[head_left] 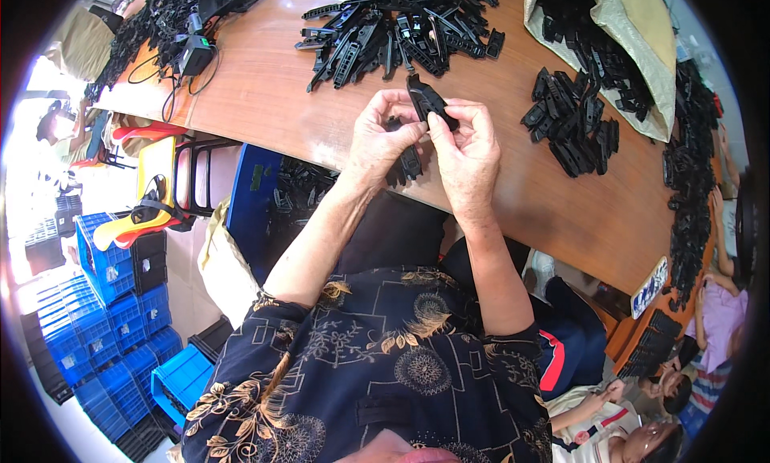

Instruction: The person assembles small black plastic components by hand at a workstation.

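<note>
The left hand [378, 134] and the right hand [469, 146] both have their grip clamped, thumbs against fingers, on an elongated black plastic piece [430, 104], held above the front part of a brown wood-grain desk [265, 82]. Beyond lies a spread pile of slim black plastic parts [401, 42]; to the right, a smaller heap of chunky black parts [569, 122]. A white plate with bold blue markings [650, 287] sits at the desk's right edge. Small pale labels show on stacked blue plastic crates [108, 258], too small to read.
</note>
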A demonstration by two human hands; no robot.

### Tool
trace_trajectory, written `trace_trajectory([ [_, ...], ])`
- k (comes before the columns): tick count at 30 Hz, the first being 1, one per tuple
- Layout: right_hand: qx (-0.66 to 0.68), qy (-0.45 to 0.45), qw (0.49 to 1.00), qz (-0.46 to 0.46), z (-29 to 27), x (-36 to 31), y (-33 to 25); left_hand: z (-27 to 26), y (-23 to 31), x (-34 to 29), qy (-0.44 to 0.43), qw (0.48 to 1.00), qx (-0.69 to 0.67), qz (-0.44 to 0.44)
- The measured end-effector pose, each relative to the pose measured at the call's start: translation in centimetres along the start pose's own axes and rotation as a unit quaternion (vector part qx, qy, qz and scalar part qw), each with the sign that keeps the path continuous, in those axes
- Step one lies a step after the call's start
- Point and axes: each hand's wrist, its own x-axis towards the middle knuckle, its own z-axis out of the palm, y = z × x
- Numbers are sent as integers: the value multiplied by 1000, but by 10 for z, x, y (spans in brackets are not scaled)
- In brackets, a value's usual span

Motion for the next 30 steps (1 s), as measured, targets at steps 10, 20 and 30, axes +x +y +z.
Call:
trace_trajectory([
  [10,-196,-76,965,-155,-12,-9,-15,-7,0,-12,-53,999,-6,12],
  [20,-311,-128,908,-248,-5,-17,-15,-26,3,-22,-104,991,-80,-20],
  [30,-137,-303,943,31,36,-37,-23,-105,5,-59,-31,995,-91,-10],
])
